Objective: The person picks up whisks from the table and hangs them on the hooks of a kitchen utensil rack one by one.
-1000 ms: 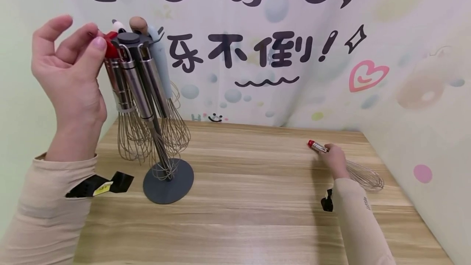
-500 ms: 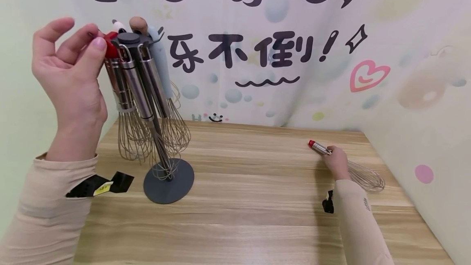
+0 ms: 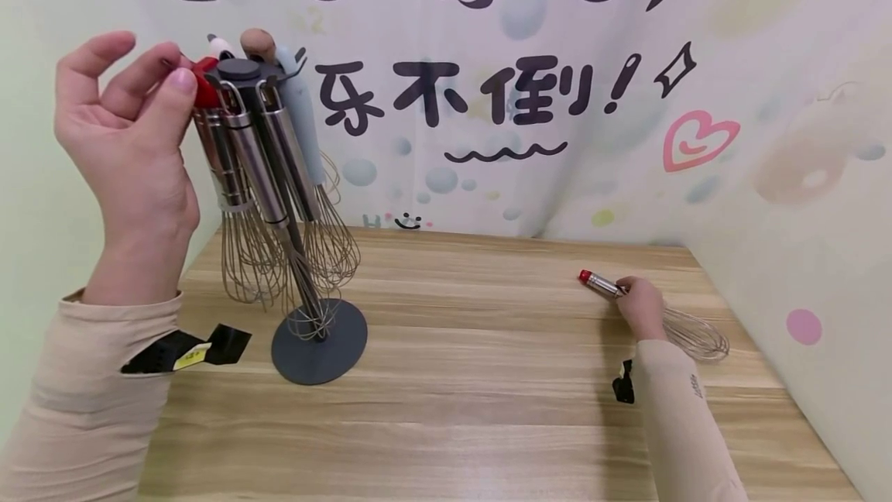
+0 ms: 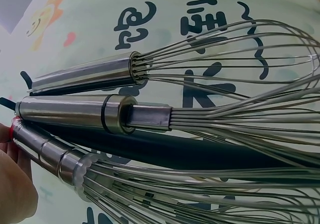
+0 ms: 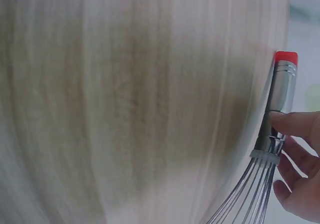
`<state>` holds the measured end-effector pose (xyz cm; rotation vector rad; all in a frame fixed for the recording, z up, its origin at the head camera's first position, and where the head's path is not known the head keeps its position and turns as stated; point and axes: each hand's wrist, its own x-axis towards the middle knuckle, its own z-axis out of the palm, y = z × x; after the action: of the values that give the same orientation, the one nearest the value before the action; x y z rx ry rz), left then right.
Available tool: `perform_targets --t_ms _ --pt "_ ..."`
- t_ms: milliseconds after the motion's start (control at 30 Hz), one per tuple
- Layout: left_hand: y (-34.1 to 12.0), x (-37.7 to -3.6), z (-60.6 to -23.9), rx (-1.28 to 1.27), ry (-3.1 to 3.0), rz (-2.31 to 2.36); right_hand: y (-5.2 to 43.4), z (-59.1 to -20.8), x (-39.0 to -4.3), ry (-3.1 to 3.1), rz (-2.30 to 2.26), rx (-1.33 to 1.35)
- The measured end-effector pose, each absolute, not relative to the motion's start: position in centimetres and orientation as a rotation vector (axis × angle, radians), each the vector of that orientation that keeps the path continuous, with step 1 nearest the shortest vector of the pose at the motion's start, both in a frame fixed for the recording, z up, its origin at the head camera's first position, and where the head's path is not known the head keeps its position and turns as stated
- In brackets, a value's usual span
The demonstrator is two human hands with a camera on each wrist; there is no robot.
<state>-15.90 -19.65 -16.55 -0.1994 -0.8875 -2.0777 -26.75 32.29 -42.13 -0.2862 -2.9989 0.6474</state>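
The left hand [image 3: 128,138] is raised beside the whisk stand [image 3: 279,200], and its thumb and fingers pinch the red cap [image 3: 204,91] of one hanging whisk. The right hand [image 3: 641,307] lies on the wooden bench [image 3: 474,378] with its fingers curled on the handle of the red-tipped whisk [image 3: 686,331], near the right wall

Red-capped whisk [image 3: 651,310]: steel handle, wire balloon head, lying flat on the wooden worktop [image 3: 474,378] near its far right corner, red end pointing left. Rack [image 3: 279,200]: grey round base, upright pole, several steel-handled whisks hanging head-down from the top, one red-capped [image 3: 205,91].
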Motion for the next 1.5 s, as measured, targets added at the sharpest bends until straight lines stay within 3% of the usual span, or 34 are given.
perform_targets --t_ms 633,1500 --pt "-19.7 -16.0 -16.6 -0.199 -0.890 -2.073 32.9 -42.0 -26.8 -2.925 0.705 -0.200" --pt "-19.6 -15.8 -16.5 -0.172 -0.935 -2.017 25.8 -34.6 -27.9 -2.549 1.037 -0.097"
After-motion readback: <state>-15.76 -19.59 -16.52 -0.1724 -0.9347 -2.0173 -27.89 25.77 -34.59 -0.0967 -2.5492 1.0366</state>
